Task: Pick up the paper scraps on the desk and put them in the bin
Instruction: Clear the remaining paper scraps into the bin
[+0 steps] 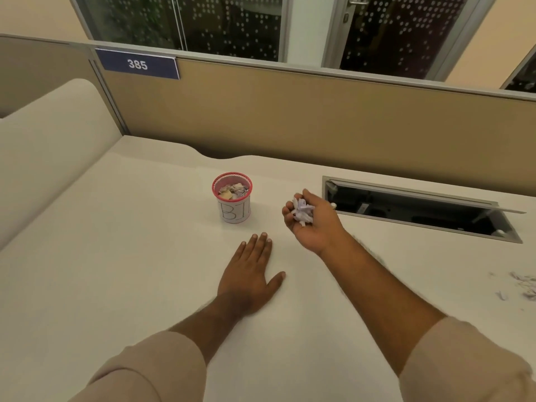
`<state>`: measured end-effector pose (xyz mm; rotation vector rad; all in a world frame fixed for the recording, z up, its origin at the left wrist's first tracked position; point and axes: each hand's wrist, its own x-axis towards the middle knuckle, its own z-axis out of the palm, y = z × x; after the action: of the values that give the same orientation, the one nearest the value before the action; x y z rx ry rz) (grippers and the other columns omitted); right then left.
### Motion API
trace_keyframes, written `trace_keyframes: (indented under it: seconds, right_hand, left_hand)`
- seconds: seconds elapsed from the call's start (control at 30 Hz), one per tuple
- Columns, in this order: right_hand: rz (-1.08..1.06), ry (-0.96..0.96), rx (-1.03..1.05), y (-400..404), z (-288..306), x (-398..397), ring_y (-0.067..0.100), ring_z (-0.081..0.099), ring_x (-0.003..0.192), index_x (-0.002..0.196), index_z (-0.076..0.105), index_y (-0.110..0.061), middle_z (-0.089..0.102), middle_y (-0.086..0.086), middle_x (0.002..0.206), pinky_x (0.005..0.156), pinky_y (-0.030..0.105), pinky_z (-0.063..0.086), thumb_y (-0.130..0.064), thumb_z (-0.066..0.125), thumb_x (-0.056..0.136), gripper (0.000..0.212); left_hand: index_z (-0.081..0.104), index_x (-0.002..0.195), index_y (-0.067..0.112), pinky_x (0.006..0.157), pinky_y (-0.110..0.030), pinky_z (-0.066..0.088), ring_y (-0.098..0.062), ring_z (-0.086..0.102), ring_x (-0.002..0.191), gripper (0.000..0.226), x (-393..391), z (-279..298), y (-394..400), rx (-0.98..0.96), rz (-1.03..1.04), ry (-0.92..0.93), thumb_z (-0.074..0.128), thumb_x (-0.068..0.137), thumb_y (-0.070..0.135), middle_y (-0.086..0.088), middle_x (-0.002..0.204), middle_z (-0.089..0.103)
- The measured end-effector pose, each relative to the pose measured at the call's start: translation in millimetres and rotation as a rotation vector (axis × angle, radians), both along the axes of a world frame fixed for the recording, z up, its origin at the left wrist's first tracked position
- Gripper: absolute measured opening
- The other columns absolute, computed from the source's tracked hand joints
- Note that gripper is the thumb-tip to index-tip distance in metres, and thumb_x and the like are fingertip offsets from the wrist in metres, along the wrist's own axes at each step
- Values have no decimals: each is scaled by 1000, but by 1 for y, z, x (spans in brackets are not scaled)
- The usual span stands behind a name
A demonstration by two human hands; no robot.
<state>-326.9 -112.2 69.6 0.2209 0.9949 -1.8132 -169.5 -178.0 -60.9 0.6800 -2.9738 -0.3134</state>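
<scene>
Nearest to the camera are two pale sleeves (150, 369), pushed up on the forearms. The left hand (249, 274) lies flat on the white bench (116, 271), palm down, its fingers straight and together and pointing away from the person toward the bin; it holds nothing.

A little beyond it stands the bin (233, 197), a small upright round cup with a red mesh rim and a white paper label around its wall, on which hand-drawn letters "BI" are visible. Inside it is a heap of crumpled scraps, white, tan and some with a purple tint, reaching almost to the rim.

To the right of the bin, apart from it, the right hand (309, 220) is turned palm up above the bench, fingers curled like a cup around a bundle of paper scraps (303, 210). The bundle is a crumpled, irregular lump, white with pale lilac, with no clear long axis; small torn ends stick out upward and toward the wrist.

Farther right, a grey hatch (420, 210) in the bench stands open and shows a dark cavity. At the right edge of the bench, loose scraps (523, 285) lie scattered, small and blurred.

Behind the bench runs a tan partition (290, 111) with a blue plate (137, 64) reading 385.
</scene>
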Motion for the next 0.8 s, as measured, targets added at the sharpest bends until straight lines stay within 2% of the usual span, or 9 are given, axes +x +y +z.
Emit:
trace_keyframes:
  seconds: [0.27, 0.37, 0.47, 0.57, 0.63, 0.8]
  right_hand:
    - [35, 195, 48, -95, 31, -2, 20, 52, 66, 88, 56, -7, 53, 11, 74, 52, 24, 47, -27, 48, 99, 24]
    - [7, 280, 115, -121, 30, 2, 19, 52, 62, 86, 59, -7, 55, 11, 73, 54, 26, 49, -28, 54, 96, 24]
    - [-59, 457, 236, -140, 23, 8, 18, 55, 62, 80, 63, -11, 60, 8, 76, 58, 28, 51, -34, 61, 92, 26]
    - [-101, 684, 234, -149, 16, 12, 12, 51, 47, 66, 58, -12, 57, 4, 63, 51, 23, 47, -34, 59, 93, 35]
    - [-84, 811, 204, -152, 13, 13, 11, 49, 44, 65, 57, -8, 56, 5, 60, 48, 22, 45, -32, 57, 94, 38]
    - [-1, 839, 124, -157, 13, 16, 21, 50, 61, 69, 58, -6, 55, 7, 63, 62, 34, 48, -28, 54, 97, 36]
  left_hand:
    - [-15, 153, 25, 121, -33, -8, -8, -24, 145, 85, 0, -3, -3, 52, 5, 9, -5, 86, 76, 9, 160, -22]
    - [-14, 153, 25, 122, -33, -7, -8, -23, 146, 85, 0, -2, -2, 61, 12, 13, -3, 86, 76, 9, 160, -22]
    - [-14, 154, 25, 121, -33, -8, -10, -22, 147, 85, -1, 0, -2, 67, 7, 7, -2, 86, 75, 8, 160, -21]
    - [-13, 154, 23, 122, -34, -7, -11, -20, 147, 85, 0, 2, -1, 68, 6, 3, -1, 86, 74, 7, 161, -20]
    - [-12, 154, 23, 122, -35, -5, -12, -19, 148, 85, 0, 2, -1, 71, 9, 1, 0, 87, 74, 7, 161, -19]
    - [-9, 155, 22, 123, -36, -5, -12, -19, 148, 83, 0, 2, -2, 71, 10, 5, 5, 89, 72, 6, 161, -18]
